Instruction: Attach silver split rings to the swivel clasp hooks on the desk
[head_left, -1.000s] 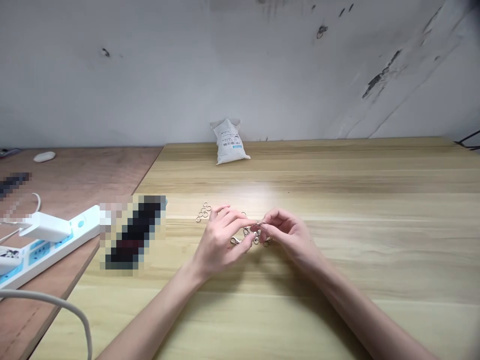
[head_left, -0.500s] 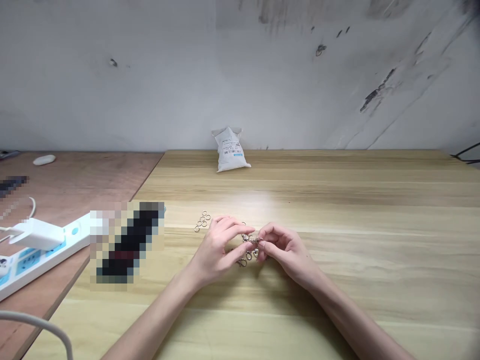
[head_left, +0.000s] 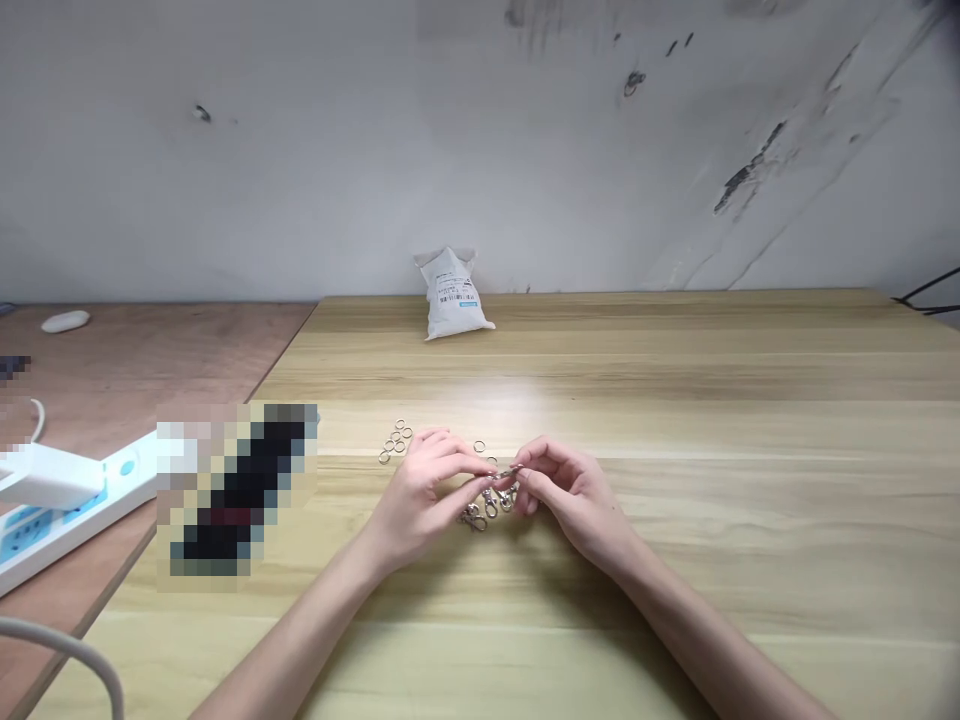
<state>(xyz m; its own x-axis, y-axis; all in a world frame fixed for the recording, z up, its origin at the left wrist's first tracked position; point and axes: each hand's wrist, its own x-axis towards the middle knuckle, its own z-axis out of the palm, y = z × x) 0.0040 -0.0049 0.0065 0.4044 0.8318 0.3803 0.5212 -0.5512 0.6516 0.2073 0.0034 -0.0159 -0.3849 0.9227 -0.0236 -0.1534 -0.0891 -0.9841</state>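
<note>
Close together over the wooden table, my two hands have a small silver metal clasp between their fingertips. My left hand pinches its left end with thumb and fingers. At the right end, the thumb and index finger of my right hand are pressed together on it; whether a ring is joined there is too small to tell. Several swivel clasps lie just below the fingertips, partly covered by my right fingers. Beyond the fingers a loose metal ring rests on the table. More split rings are grouped left of my left hand.
A white plastic packet stands near the wall at the back of the table. To the left are a blurred-out dark object, a white power strip with a plugged-in charger, and a grey cable.
The view has shifted slightly. My fingers have come up a little and the held clasp now lies more level between them. More of the clasps below and the loose ring behind show.
</note>
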